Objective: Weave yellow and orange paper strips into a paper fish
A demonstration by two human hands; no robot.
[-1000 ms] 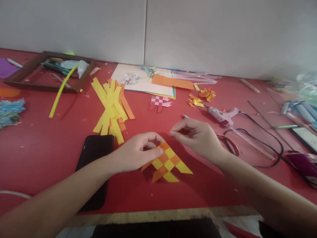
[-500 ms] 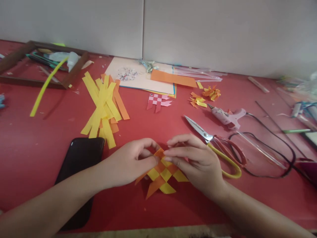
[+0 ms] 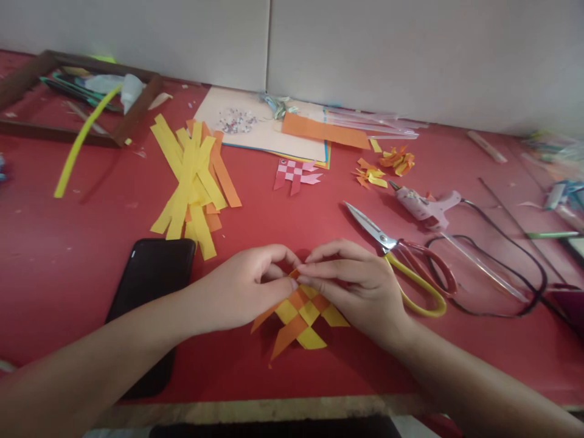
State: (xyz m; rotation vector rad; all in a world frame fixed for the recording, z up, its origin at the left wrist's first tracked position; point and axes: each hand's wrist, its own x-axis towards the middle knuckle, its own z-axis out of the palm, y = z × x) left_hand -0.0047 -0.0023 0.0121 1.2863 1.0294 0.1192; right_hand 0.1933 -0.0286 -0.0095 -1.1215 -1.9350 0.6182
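An orange and yellow woven paper fish (image 3: 309,312) is between my hands, low over the red table, its pointed strip ends facing me. My left hand (image 3: 255,286) pinches its far corner between thumb and fingers. From the other side, my right hand (image 3: 358,286) closes its fingertips on the same corner, hiding most of it. Beyond them lies a finished pink and white woven paper fish (image 3: 294,173) with an eye on it. Scissors (image 3: 387,243) with one red and one yellow handle rest beside my right hand.
A black phone (image 3: 150,274) lies partly under my left forearm. Behind it are yellow and orange paper strips (image 3: 191,176). A pink glue gun (image 3: 426,205) with its cord is at right, paper scraps (image 3: 396,161) near it. At back left stands a brown frame (image 3: 121,131) around tools.
My right fingertips have moved in to the fish's far corner, meeting my left fingers there. The whole scene has shifted slightly upward in view, showing more of the table's front edge.
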